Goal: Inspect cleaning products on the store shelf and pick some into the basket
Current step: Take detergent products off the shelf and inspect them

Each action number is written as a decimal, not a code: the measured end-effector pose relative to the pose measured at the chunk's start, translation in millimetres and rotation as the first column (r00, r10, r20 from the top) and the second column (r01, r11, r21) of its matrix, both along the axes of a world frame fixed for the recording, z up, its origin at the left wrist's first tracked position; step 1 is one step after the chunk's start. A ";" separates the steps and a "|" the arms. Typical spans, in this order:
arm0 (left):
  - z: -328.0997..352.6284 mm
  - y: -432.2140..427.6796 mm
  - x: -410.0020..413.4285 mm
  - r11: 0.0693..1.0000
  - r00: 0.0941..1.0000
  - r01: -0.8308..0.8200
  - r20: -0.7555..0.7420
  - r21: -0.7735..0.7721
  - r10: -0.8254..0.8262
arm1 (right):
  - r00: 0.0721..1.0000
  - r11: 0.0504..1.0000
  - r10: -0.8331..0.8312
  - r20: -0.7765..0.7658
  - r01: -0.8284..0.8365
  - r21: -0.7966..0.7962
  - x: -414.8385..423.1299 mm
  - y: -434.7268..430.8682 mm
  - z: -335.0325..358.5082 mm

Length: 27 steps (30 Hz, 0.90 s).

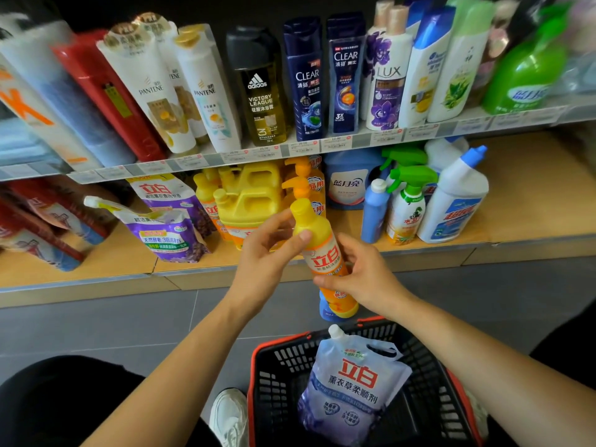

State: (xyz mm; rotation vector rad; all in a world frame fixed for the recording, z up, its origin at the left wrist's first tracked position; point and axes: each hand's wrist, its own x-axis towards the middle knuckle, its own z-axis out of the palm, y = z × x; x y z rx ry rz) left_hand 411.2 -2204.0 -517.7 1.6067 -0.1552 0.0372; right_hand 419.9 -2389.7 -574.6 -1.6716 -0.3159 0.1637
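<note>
While the left hand (pixel 267 253) and right hand (pixel 361 275) grip a yellow detergent bottle (pixel 322 250) mid-frame, a refill pouch (pixel 351 382) lies in the basket (pixel 274 372) below.

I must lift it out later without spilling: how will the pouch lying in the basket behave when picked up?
The pouch looks floppy: its film is creased and it leans on the basket wall, so it would probably sag. It bulges, so likely heavy for its size. The cut-out handle near the spout seems the surest grip.
</note>
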 end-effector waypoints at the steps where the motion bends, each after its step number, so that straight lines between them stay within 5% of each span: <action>1: 2.8 1.6 1.2 1.000 0.999 -0.016 0.037 0.013 0.016 | 1.000 1.000 -0.007 -0.006 0.007 -0.005 0.6 -1.6 -1.5; 10: 8.5 11.6 0.6 0.994 0.980 -0.032 0.201 0.108 0.010 | 1.000 0.998 0.011 -0.026 -0.013 -0.068 5.1 -5.1 -7.2; 16: 9.4 15.3 0.9 0.990 0.983 -0.055 0.179 0.127 0.032 | 0.998 0.993 0.048 -0.031 -0.051 -0.105 5.7 -5.1 -8.2; 27: 17.5 34.3 8.4 0.877 0.965 -0.037 0.245 0.480 -0.093 | 0.999 0.965 0.030 0.042 -0.018 -0.261 12.4 -15.8 -1.9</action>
